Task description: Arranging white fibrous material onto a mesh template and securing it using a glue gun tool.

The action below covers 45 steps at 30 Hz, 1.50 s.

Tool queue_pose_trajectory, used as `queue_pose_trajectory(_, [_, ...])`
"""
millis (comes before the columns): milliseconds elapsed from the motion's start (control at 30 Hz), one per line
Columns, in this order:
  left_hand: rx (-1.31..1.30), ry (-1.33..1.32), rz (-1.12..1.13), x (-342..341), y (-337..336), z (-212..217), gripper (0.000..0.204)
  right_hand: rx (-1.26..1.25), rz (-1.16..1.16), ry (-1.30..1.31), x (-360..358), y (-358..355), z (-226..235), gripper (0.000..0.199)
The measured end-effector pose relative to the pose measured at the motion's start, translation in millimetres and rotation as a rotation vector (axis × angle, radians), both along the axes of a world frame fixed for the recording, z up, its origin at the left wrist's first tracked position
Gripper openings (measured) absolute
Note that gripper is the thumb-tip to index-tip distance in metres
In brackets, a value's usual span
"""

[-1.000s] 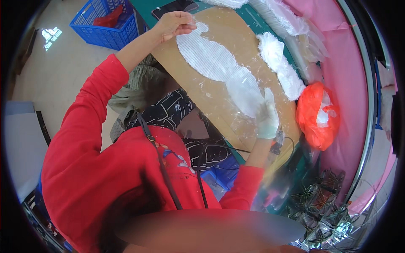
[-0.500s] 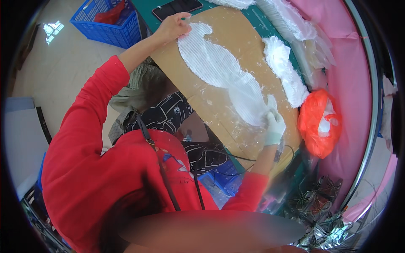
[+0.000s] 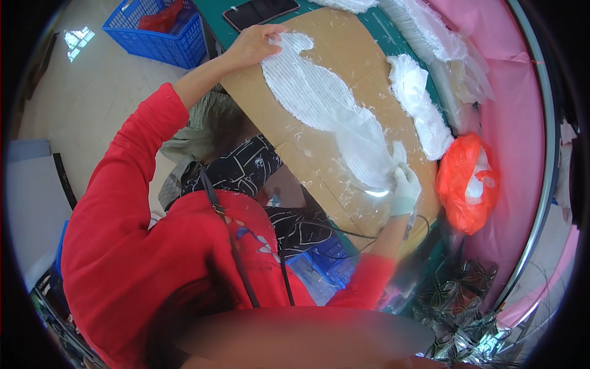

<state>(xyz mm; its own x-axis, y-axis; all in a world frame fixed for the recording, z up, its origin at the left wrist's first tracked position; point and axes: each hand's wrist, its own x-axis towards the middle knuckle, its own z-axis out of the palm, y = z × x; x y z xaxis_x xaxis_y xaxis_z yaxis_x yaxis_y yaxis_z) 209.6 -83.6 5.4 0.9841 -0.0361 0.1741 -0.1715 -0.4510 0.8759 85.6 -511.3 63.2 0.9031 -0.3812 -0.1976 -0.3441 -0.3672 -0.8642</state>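
Left hand: my bare left hand [image 3: 255, 44] lies with fingers curled loosely on the far end of the long white ribbed lace piece [image 3: 326, 107], pressing it flat rather than gripping it.
Right hand: my right hand [image 3: 405, 190], in a white glove, is closed around a small corded tool [image 3: 408, 229] at the near end of the same piece; the tool's tip is hidden under the glove.
Lace piece: it lies stretched lengthwise down the brown cardboard sheet [image 3: 344, 43], wider at the far end, narrowing in the middle, touching both hands.
Cardboard sheet: it covers most of the green table [image 3: 215, 12] and is dotted with small white scraps.
Second strip: a shorter white fluffy lace strip [image 3: 418, 104] lies near the cardboard's right edge, apart from the one in hand.
Bag: a crumpled orange plastic bag [image 3: 467, 181] with white scraps in it sits by the table's right edge, just beside my right hand.
Phone: a black phone [image 3: 261, 11] rests at the table's far edge, beyond my left hand.
Floor: a blue plastic crate [image 3: 160, 40] stands on the floor off the table's left edge.
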Motion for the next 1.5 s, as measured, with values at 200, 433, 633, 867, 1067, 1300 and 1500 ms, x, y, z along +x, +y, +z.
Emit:
queue_pose_trajectory(200, [0.132,-0.124,0.033,-0.7,-1.8,-3.2,0.044,0.024,-0.018,0.007,2.8,-1.4,-1.2,0.033])
queue_pose_trajectory(433, [0.18,-0.127,0.044,-4.7,-4.2,0.8,0.041,-0.009,0.023,0.02,5.3,-11.8,-7.5,0.034])
queue_pose_trajectory(633, [0.173,-0.168,0.048,-2.9,-3.3,-6.7,0.039,-0.008,-0.003,-0.001,7.5,-10.3,-7.1,0.032])
queue_pose_trajectory(867, [0.192,-0.179,0.062,-3.6,-3.4,-10.6,0.037,0.002,-0.008,-0.008,7.7,-13.1,-10.6,0.029])
queue_pose_trajectory(1067, [0.186,-0.159,0.067,-3.7,-2.5,-13.3,0.038,-0.065,0.01,-0.017,7.3,-16.0,-16.4,0.035])
queue_pose_trajectory(1300, [0.221,-0.206,0.062,-2.9,-1.9,-17.4,0.038,-0.081,-0.076,0.042,6.4,-8.4,-8.0,0.039])
queue_pose_trajectory(1500, [0.202,-0.12,0.069,-5.5,-3.8,-11.8,0.038,-0.138,-0.059,0.008,4.8,-21.1,-20.8,0.043])
